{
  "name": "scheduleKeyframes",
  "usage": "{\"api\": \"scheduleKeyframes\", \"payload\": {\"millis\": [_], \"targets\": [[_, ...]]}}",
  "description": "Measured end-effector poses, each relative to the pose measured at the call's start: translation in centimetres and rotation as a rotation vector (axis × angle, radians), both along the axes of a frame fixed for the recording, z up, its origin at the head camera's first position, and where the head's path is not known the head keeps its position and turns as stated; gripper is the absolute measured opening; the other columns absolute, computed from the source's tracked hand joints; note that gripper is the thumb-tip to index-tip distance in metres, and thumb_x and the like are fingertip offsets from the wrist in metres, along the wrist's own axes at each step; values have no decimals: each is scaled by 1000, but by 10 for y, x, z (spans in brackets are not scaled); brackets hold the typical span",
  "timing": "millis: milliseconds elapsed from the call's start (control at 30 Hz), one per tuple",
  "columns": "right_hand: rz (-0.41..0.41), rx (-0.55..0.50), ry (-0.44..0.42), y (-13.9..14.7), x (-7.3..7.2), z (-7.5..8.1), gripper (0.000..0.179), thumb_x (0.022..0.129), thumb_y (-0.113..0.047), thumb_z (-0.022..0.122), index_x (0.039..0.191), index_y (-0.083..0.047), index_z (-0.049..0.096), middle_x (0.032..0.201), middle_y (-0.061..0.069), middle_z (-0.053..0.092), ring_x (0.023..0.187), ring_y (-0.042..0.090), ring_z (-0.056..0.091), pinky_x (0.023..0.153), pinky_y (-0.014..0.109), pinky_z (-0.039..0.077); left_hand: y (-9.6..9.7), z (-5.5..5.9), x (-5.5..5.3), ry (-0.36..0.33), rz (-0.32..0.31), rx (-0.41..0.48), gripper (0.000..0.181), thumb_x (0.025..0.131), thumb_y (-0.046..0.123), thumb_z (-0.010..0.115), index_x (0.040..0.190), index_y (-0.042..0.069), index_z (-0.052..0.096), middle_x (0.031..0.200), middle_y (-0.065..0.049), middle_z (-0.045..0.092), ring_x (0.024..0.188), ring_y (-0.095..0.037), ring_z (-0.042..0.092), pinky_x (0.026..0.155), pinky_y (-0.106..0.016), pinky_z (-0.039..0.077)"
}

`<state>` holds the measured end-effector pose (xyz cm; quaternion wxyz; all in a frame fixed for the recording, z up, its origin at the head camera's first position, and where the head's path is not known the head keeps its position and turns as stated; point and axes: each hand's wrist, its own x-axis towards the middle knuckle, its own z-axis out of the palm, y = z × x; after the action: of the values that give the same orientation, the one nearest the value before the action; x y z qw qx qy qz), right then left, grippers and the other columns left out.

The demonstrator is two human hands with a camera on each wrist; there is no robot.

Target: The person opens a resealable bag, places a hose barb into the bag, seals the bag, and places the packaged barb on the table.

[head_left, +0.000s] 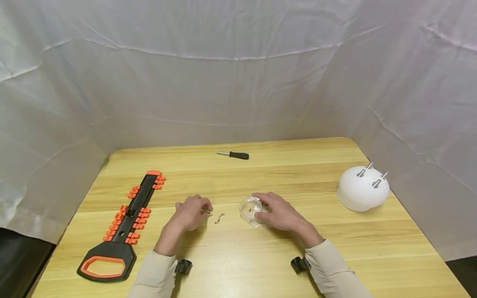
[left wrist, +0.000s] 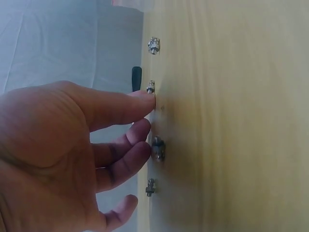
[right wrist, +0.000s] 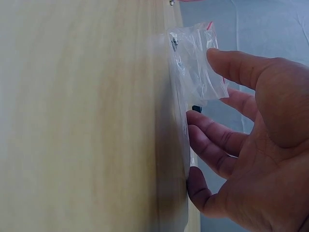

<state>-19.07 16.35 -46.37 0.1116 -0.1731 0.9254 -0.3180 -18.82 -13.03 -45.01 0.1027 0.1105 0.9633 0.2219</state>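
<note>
Several small metal fittings (left wrist: 158, 147) lie on the table under and beside my left hand (head_left: 191, 213). My left thumb overlaps one fitting (left wrist: 150, 87) in the left wrist view; I cannot tell whether it is pinched, as the index finger is hidden. More fittings (head_left: 217, 221) show just right of that hand. A clear zip bag (head_left: 246, 209) with a small metal piece inside is held by my right hand (head_left: 277, 212). Its thumb lies on the near side of the bag (right wrist: 195, 67), with a finger behind; the other fingers curl near the tabletop.
A screwdriver (head_left: 238, 155) with a black handle lies toward the back. At the left is a black tool (head_left: 108, 248) with orange clips and a loop handle. A white rounded object (head_left: 359, 192) with two metal pins stands at the right, near the curtain (head_left: 234, 91).
</note>
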Motion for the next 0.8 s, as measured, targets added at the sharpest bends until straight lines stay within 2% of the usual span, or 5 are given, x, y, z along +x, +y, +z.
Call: {"api": "scheduleKeyframes", "payload": {"millis": [300, 633, 800], "targets": [[2, -15, 0, 1, 0, -1, 57, 89, -32, 69, 142, -28, 48, 115, -2, 59, 103, 12, 52, 91, 40, 45, 3, -1, 0, 14, 14, -3, 15, 89, 11, 63, 82, 24, 66, 89, 6, 57, 95, -22, 49, 79, -46, 28], [9, -17, 11, 0, 0, -1, 57, 89, -31, 69, 142, -26, 48, 117, -1, 59, 106, 14, 53, 93, 41, 45, 4, -5, 0, -12, -8, -8, 15, 97, 12, 52, 85, 18, 57, 88, 2, 49, 91, -24, 41, 77, -43, 21], [7, -17, 15, 0, 0, -1, 57, 89, -31, 69, 142, -26, 48, 117, 0, 59, 106, 15, 53, 93, 41, 45, 10, -3, -2, 52, 13, 60, 17, 101, 16, 47, 89, 18, 59, 93, 3, 54, 93, -22, 44, 79, -42, 23]]}}
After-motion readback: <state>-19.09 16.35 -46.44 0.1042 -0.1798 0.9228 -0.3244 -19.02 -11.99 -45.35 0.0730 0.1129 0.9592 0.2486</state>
